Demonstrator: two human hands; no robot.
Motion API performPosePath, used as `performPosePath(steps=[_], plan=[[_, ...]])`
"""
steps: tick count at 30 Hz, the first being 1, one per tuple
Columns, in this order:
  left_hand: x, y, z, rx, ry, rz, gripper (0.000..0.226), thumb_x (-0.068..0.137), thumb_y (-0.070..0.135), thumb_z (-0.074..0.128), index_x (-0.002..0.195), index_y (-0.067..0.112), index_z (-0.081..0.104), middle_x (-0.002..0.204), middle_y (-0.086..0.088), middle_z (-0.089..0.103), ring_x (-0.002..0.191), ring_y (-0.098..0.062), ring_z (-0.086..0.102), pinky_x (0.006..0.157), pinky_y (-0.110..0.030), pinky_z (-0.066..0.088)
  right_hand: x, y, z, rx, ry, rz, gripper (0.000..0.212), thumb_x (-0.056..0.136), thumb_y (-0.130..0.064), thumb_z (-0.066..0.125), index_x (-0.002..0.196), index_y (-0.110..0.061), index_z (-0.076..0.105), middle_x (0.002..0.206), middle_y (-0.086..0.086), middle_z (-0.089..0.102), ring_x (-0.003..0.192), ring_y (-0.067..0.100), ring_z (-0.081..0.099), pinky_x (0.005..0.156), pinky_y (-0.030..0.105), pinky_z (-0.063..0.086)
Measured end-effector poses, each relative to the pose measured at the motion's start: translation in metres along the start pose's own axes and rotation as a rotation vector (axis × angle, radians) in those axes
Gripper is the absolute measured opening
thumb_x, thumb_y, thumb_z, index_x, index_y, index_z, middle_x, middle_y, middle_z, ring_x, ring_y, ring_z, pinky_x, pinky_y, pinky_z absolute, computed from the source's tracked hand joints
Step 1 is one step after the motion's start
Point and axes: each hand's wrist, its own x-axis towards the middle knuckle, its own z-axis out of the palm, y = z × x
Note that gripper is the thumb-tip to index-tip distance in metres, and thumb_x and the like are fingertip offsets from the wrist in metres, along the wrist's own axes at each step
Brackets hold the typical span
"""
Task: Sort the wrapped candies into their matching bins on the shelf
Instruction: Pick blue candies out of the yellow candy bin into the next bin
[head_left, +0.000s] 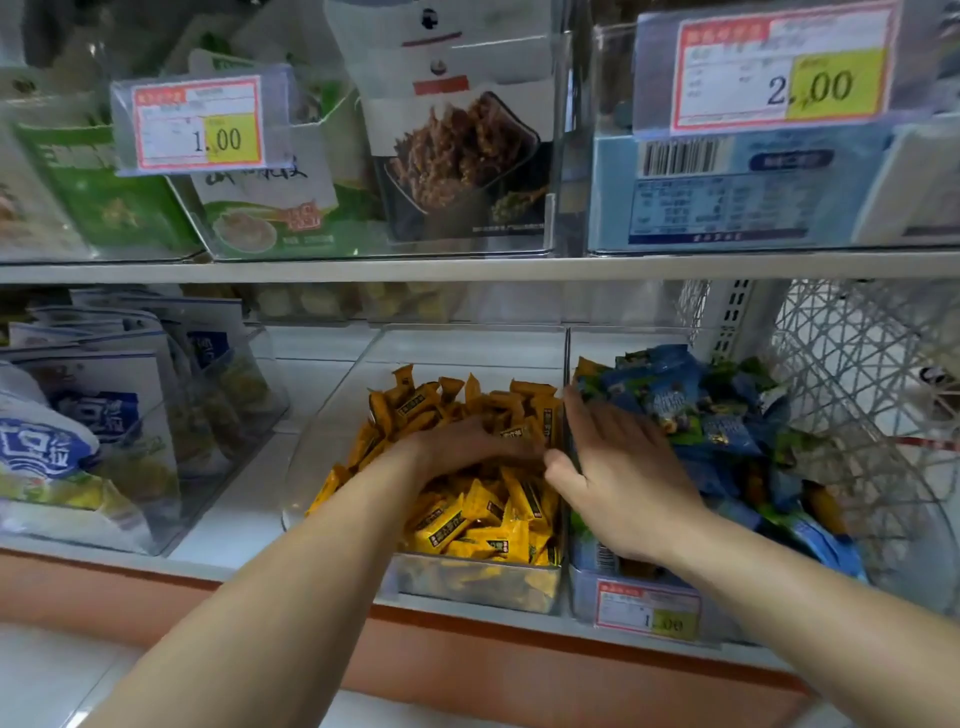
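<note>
Two clear bins stand side by side on the lower shelf. The left bin (332, 395) holds a heap of orange wrapped candies (478, 514). The right bin (587, 577) holds blue and green wrapped candies (722, 426), with an orange piece (826, 509) among them at the right. My left hand (457, 447) lies palm down on the orange heap, fingers curled into the candies; whether it grips one is hidden. My right hand (618, 457) rests flat with fingers spread over the divider between the bins, reaching onto the blue candies.
A price tag reading 1.00 (647, 616) hangs on the right bin's front. Blue and white snack bags (78, 415) fill a bin at the left. A white mesh basket (872, 364) stands at the right. The upper shelf (467, 267) carries more packaged goods and price tags.
</note>
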Motion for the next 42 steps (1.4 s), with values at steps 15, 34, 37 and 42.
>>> performPosePath(steps=[15,34,37,42], plan=[[0.004,0.000,0.002,-0.058,-0.134,0.081,0.110,0.068,0.063,0.079,0.156,0.034,0.020,0.150,0.004,0.042,0.140,-0.026,0.039,0.098,-0.030,0.034,0.006,-0.001,-0.002,0.022,-0.070,-0.019,0.074,0.099,-0.052,0.024,0.157,-0.014,0.000,0.157,0.012,0.030,0.143,0.026,0.027,0.116,0.042,0.020],[-0.027,-0.033,-0.079,-0.095,0.208,0.147,0.087,0.067,0.043,0.089,0.142,0.033,0.046,0.131,0.003,0.052,0.121,-0.023,0.052,0.106,-0.041,0.044,0.004,0.002,-0.005,0.026,-0.085,0.003,0.073,0.097,-0.055,0.021,0.158,-0.019,0.001,0.156,0.010,0.032,0.141,0.028,0.031,0.115,0.042,0.025],[-0.032,-0.033,-0.080,0.098,0.255,0.135,0.073,0.079,0.040,0.080,0.144,0.038,0.045,0.144,0.001,0.050,0.124,-0.023,0.053,0.107,-0.040,0.044,0.004,0.001,-0.006,0.028,-0.096,0.010,0.073,0.097,-0.056,0.020,0.158,-0.020,0.001,0.158,0.010,0.030,0.142,0.028,0.031,0.115,0.042,0.025],[-0.044,-0.008,-0.042,0.360,0.504,0.332,0.043,0.079,0.051,0.063,0.120,0.037,0.064,0.123,0.009,0.065,0.110,-0.017,0.062,0.088,-0.034,0.052,0.004,0.000,-0.007,0.028,-0.094,0.009,0.074,0.097,-0.056,0.021,0.158,-0.019,0.001,0.157,0.010,0.031,0.142,0.028,0.030,0.116,0.041,0.024]])
